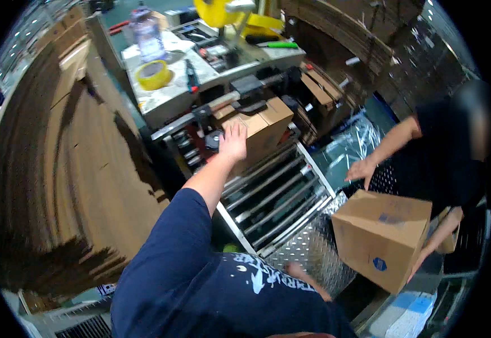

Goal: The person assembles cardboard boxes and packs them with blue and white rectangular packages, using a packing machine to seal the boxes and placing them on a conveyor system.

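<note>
My left arm is stretched forward, and my left hand (pixel 234 141) lies with its fingers extended on top of a brown cardboard box (pixel 271 121). That box sits at the far end of the roller conveyor (pixel 271 197), partly under the head of a taping machine (pixel 248 90). My right hand (pixel 295 270) is low beside my body, over the patterned metal plate (pixel 313 248); its fingers are too unclear to read. At the right, a co-worker (pixel 442 146) has one hand under a closed carton (pixel 380 234) and the other above it.
Stacked flat cardboard (pixel 82 163) rises on my left. A bench (pixel 172 93) beyond the conveyor carries a yellow tape roll (pixel 154 75), a water bottle (pixel 147 36) and cutters (pixel 191 76). Clear plastic wrap (pixel 352 135) lies to the conveyor's right.
</note>
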`<state>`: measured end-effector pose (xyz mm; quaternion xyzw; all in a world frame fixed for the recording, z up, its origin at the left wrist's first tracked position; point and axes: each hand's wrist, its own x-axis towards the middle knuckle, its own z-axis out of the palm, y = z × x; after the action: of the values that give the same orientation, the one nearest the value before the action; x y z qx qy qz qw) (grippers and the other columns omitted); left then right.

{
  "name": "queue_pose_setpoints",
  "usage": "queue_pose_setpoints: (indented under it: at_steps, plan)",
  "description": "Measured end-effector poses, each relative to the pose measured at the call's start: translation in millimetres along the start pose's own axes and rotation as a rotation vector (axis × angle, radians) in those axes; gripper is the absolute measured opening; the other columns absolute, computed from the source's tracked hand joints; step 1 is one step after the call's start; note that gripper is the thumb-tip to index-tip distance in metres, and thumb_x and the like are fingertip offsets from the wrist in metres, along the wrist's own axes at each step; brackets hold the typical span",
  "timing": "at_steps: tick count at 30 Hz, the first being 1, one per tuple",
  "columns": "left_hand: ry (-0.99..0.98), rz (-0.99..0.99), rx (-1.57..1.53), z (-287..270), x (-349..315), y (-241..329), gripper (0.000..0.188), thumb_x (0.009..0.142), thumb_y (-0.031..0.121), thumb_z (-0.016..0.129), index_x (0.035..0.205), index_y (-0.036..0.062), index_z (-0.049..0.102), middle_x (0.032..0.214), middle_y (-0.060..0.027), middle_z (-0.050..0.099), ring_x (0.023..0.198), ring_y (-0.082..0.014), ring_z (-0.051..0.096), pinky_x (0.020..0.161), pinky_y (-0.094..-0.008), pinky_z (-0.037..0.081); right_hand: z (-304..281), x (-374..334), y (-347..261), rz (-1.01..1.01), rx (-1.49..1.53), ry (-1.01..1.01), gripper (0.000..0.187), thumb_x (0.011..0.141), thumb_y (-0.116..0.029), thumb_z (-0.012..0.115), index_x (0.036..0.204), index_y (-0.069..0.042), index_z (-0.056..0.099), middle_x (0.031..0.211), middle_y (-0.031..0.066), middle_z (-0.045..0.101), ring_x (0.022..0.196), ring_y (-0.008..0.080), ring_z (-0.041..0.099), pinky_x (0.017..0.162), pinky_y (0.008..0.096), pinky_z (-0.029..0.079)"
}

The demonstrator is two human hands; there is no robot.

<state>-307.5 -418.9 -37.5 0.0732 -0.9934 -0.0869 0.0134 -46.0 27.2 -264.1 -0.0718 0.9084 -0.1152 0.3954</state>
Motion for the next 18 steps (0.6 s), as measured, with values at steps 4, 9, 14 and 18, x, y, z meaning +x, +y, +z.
queue_pose_setpoints:
  at_steps: [4, 9, 14, 18]
  plan:
    - [-0.256, 0.059, -0.416, -47.0, -94.5, -25.4, 0.070, 0.081, 0.030, 0.060, 0.139, 0.0082, 0.028, 0.127, -0.0210, 0.044, 0.116, -0.0338, 0.044, 0.094, -0.0417, 0.040, 83.3, -79.0, 59.6, 0.102, 0.224, -0.132, 0.031, 0.084, -0.031, 0.050, 0.091, -0.005, 0.065, 0.086, 0.0235, 0.062, 0.080, 0.0384, 0.060, 0.071, 0.0446, 0.049]
    - [0.159, 0.418, -0.072, -236.7, -250.2, 12.1, 0.024, 0.080, 0.021, 0.059, 0.100, 0.0081, 0.061, 0.094, -0.0148, 0.063, 0.090, -0.0320, 0.060, 0.078, -0.0412, 0.049, 120.9, -128.6, 123.5, 0.067, 0.312, 0.013, 0.030, 0.082, -0.030, 0.054, 0.085, -0.002, 0.064, 0.082, 0.0210, 0.063, 0.075, 0.0345, 0.062, 0.069, 0.0418, 0.049]
    - [0.825, 0.124, 0.603, -411.1, -347.1, -3.7, 0.036, 0.080, 0.020, 0.063, 0.114, 0.0117, 0.058, 0.110, -0.0086, 0.062, 0.102, -0.0244, 0.058, 0.084, -0.0373, 0.050, 130.9, -117.4, 172.1, -0.203, 0.402, 0.288, 0.029, 0.080, -0.029, 0.057, 0.083, 0.000, 0.064, 0.078, 0.0168, 0.065, 0.071, 0.0279, 0.063, 0.067, 0.0368, 0.050]
    - [0.302, -0.269, 0.418, -481.0, -364.2, -81.8, 0.039, 0.085, 0.017, 0.056, 0.123, 0.0120, 0.053, 0.119, -0.0121, 0.058, 0.110, -0.0307, 0.053, 0.091, -0.0401, 0.044, 86.1, -166.0, 95.7, -0.217, 0.564, 0.235, 0.036, 0.082, -0.028, 0.059, 0.107, -0.002, 0.061, 0.088, 0.0140, 0.066, 0.082, 0.0191, 0.063, 0.073, 0.0304, 0.049]
